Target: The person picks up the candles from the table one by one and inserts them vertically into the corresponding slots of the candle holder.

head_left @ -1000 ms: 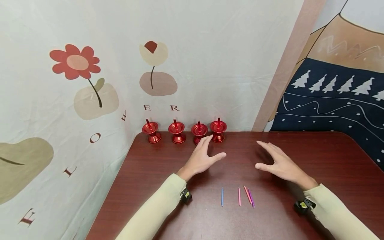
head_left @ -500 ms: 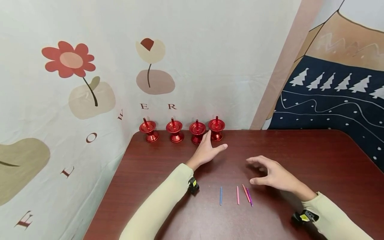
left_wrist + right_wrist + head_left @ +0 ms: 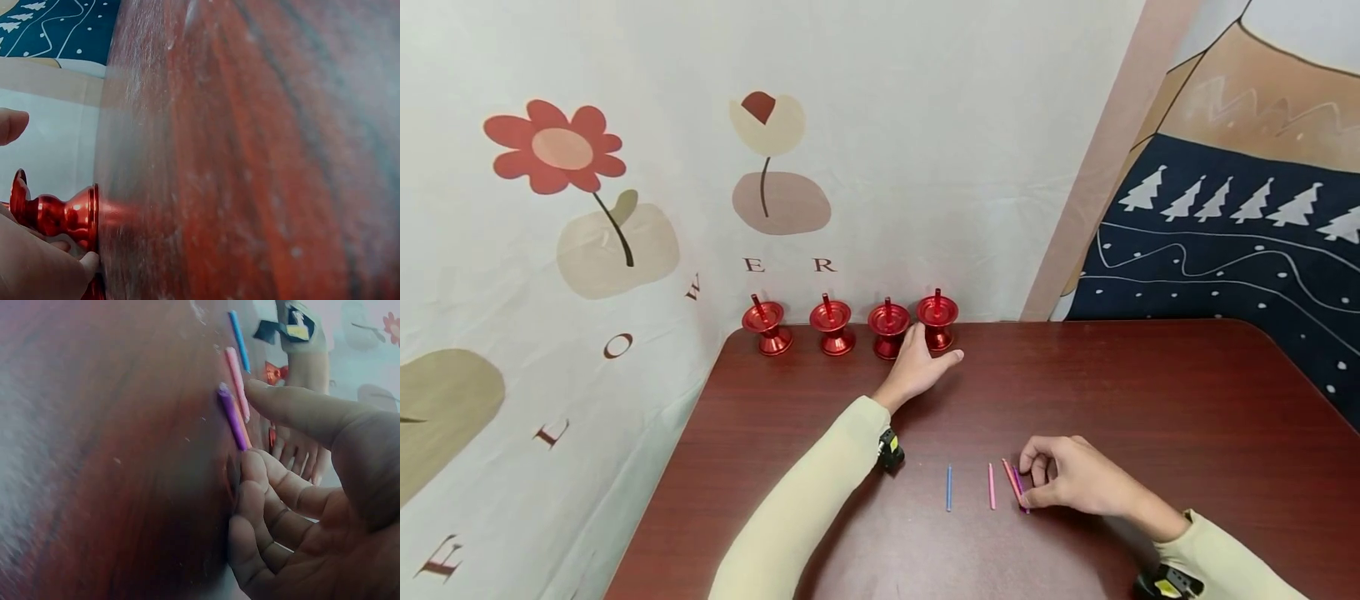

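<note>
My left hand (image 3: 917, 367) reaches to the back of the table, its fingertips at the gap between two red metallic candle holders (image 3: 937, 312) and its thumb spread away. In the left wrist view, its fingers overlap a shiny holder (image 3: 62, 215). Close over the table, my right hand (image 3: 1078, 479) bends its fingers around a thin purple candle (image 3: 233, 420), thumb and forefinger apart. The forefinger tip is right at one end of that candle. An orange candle (image 3: 1011, 479) lies alongside it, partly hidden in the right wrist view. Left of these are a pink candle (image 3: 992, 487) and a blue candle (image 3: 949, 489).
Two more red candle holders (image 3: 833, 325) stand in the same row to the left, along the back edge of the dark brown table (image 3: 1150, 383). A pale printed cloth (image 3: 925, 167) hangs behind, with a dark blue tree-patterned one (image 3: 1225, 250) at right.
My right hand has come down and toward me, from above the table to the purple candle, its fingers bending more. My left hand has moved slightly closer to the right-hand holders.
</note>
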A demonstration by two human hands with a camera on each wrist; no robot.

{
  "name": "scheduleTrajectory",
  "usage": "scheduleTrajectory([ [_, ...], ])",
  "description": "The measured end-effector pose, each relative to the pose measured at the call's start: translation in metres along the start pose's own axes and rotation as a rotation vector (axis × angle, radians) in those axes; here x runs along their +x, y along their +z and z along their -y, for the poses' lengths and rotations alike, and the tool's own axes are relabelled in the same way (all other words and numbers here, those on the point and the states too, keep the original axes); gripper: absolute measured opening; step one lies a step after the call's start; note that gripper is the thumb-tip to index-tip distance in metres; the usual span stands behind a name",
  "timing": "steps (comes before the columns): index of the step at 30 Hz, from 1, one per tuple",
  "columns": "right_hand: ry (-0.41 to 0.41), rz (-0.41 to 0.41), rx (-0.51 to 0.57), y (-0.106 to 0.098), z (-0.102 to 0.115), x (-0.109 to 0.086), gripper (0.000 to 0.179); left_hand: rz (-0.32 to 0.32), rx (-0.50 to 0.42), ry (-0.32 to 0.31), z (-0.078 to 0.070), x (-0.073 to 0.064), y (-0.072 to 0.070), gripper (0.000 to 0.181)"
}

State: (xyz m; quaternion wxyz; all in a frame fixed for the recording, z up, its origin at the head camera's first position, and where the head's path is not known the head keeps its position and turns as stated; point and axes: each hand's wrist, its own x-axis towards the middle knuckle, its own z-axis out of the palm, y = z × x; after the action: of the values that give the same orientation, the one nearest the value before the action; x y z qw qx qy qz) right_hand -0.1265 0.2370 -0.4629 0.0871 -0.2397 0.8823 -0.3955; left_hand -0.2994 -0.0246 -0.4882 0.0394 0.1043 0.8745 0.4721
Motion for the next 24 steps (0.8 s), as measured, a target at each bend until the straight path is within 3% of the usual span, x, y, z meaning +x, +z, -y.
scheduleTrajectory([
  [7, -0.024, -0.022, -0.072, 0.006, 0.001, -0.005, 0.046, -0.025, 0.031, 0.004, 0.008, 0.012, 0.007, 0.099],
  [14, -0.043, -0.044, -0.081, 0.005, -0.001, -0.006, 0.044, -0.040, 0.045, 0.018, -0.006, 0.005, 0.000, 0.091],
  [18, -0.004, -0.066, -0.094, 0.004, -0.002, -0.007, 0.042, -0.044, 0.057, 0.018, -0.002, 0.010, 0.003, 0.090],
  [24, 0.087, -0.091, -0.101, 0.000, -0.003, -0.007, 0.036, -0.048, 0.027, 0.020, -0.008, 0.009, 0.002, 0.086],
])
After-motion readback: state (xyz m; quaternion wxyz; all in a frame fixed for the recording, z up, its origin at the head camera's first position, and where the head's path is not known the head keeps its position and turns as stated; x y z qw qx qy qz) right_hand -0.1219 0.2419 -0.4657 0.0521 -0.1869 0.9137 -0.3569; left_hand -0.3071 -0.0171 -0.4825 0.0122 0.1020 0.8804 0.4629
